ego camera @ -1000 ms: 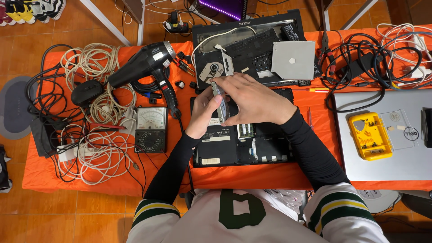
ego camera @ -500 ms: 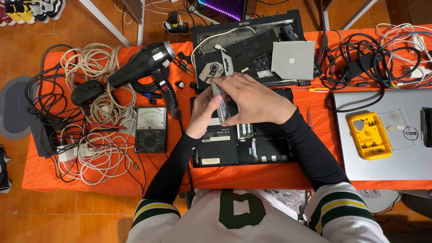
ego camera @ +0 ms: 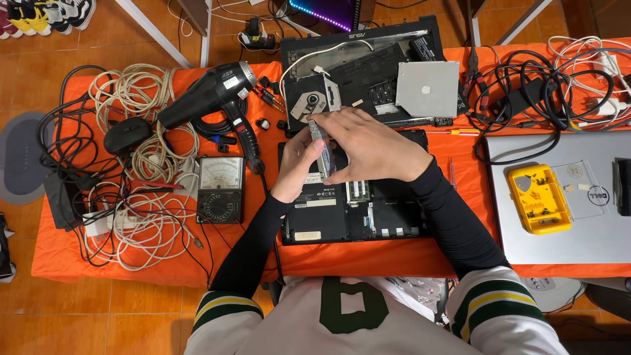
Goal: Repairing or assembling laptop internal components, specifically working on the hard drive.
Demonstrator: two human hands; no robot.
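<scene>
A thin silver drive part is held up on its edge, just above the open black laptop. The left hand pinches it from the left side, fingers closed on its edge. The right hand wraps over it from the right and also has hold of it, with its fingers curled around the top end.

The laptop lies upside down on the surface, which has an orange cloth on it. Its bottom cover is off, so green memory sticks and other inner parts show. It looks like the taking apart is well along: the cover is off and this part is out. Much of the inside is still in place, so there seems to be more to do.

Behind the hands lies a second opened laptop shell with a flat grey square drive on it. To the left are a black hair dryer, a meter with a dial, a black mouse and heaps of white cables. To the right sit a shut silver laptop with a yellow tool case on top, and black cords behind it.
</scene>
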